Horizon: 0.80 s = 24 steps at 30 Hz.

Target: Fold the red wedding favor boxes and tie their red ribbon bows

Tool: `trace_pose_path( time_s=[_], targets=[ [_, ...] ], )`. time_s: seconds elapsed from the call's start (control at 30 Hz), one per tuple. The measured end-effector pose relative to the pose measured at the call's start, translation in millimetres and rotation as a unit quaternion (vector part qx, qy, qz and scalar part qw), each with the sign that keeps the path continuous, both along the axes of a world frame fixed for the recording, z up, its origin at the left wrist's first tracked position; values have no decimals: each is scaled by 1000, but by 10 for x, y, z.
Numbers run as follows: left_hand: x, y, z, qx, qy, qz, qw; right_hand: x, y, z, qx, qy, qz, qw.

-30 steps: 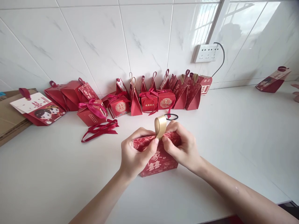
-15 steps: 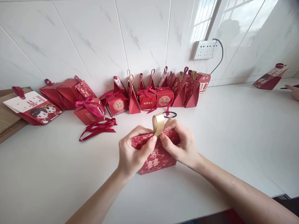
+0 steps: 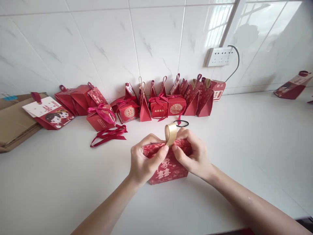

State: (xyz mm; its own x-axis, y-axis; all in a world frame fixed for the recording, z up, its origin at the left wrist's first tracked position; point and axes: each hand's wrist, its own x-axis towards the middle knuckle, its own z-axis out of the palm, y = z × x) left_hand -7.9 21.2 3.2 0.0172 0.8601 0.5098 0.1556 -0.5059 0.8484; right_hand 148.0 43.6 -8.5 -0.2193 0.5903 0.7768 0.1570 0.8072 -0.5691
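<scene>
A red gift box (image 3: pixel 168 171) with pale characters and a floral pattern stands on the white counter in front of me. From its top edge rises a gold ribbon loop (image 3: pixel 171 133). My left hand (image 3: pixel 148 159) pinches the top edge on the left, thumb on the front face close to the ribbon's base and fingers behind. On the right side my right hand (image 3: pixel 192 152) grips the same edge, its thumb just right of the ribbon. Both sets of fingertips behind the box are hidden.
Several red gift boxes (image 3: pixel 156 109) line the tiled wall. Loose red ribbon (image 3: pixel 110 134) lies at left, a black elastic loop (image 3: pixel 181 123) behind my box. Flat brown cardboard (image 3: pixel 19 120) is far left. Another box (image 3: pixel 292 86) stands far right, below a wall socket (image 3: pixel 219 56).
The view has shifted left, so everything appears further right. The other person's hand at the right edge has left the view. Both my hands keep the same grip on the box.
</scene>
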Motion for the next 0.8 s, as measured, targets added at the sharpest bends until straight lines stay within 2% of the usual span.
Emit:
trace_pose_path(
  time_s=[0.53, 0.8],
  targets=[
    [58, -4, -37, -77, -92, -58, 991, 2, -56, 7, 33, -36, -47, 998],
    [83, -6, -30, -96, -113, -52, 988, -2, -36, 39, 52, -39, -65, 996]
  ],
)
